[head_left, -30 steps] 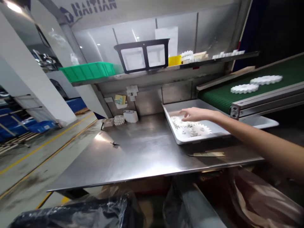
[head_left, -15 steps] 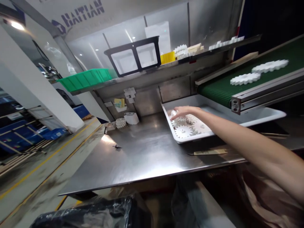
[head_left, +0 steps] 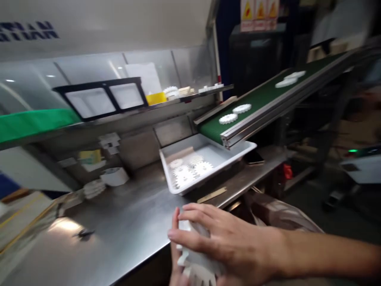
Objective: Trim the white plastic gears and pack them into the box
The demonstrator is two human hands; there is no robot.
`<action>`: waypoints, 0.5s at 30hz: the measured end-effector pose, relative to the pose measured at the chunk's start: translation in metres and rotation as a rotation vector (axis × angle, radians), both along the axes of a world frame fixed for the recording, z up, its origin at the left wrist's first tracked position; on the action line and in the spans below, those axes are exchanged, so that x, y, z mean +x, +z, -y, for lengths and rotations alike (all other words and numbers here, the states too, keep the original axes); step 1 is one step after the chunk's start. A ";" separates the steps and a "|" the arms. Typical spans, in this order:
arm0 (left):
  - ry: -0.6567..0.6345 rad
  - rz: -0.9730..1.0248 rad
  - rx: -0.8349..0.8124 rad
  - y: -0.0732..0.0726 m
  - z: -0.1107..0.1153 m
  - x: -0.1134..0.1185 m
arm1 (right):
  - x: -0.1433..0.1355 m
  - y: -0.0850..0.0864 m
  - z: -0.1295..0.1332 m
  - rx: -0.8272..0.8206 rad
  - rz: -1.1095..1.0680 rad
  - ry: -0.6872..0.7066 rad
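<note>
Wht gear(s) [head_left: 198, 272] were held btwn R hand [head_left: 235, 240] & L hand [head_left: 175, 258] (partly hidden); beyond grip, other wht gears [head_left: 204, 167] were seen in grey tray [head_left: 219, 153]

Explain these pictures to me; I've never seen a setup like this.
No robot here: a person works bare-handed, and every picture comes from one camera worn on the head, looking forward and down. The right hand grips white toothed pieces; the left hand, mostly hidden, is beside them, its grip unclear. On the metal table are a pale tray with white gears inside, a pale-handled tool and a small dark object. A green conveyor belt slopes down toward the tray, carrying more gears.
</note>
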State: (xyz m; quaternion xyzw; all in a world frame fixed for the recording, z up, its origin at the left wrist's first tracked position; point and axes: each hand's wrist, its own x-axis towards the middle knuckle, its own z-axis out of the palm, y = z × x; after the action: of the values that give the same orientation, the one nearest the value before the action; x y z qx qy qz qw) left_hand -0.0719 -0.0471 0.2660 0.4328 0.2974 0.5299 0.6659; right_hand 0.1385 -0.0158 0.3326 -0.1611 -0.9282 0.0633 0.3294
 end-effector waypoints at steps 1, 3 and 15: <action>-0.015 0.032 -0.074 0.000 -0.003 0.023 | 0.015 -0.012 0.008 -0.034 0.008 -0.029; -0.094 0.077 -0.243 0.000 -0.011 0.063 | 0.052 -0.031 0.017 -0.169 0.003 -0.142; -0.362 0.387 -0.614 -0.113 -0.061 0.149 | 0.270 -0.136 -0.045 -0.390 -0.690 -1.114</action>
State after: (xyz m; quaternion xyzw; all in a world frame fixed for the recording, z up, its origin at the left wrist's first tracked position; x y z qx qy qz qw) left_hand 0.0769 0.0137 0.1535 0.1513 0.2301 0.3623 0.8905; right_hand 0.4082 0.0295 0.1962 -0.6418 -0.5202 0.0982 0.5548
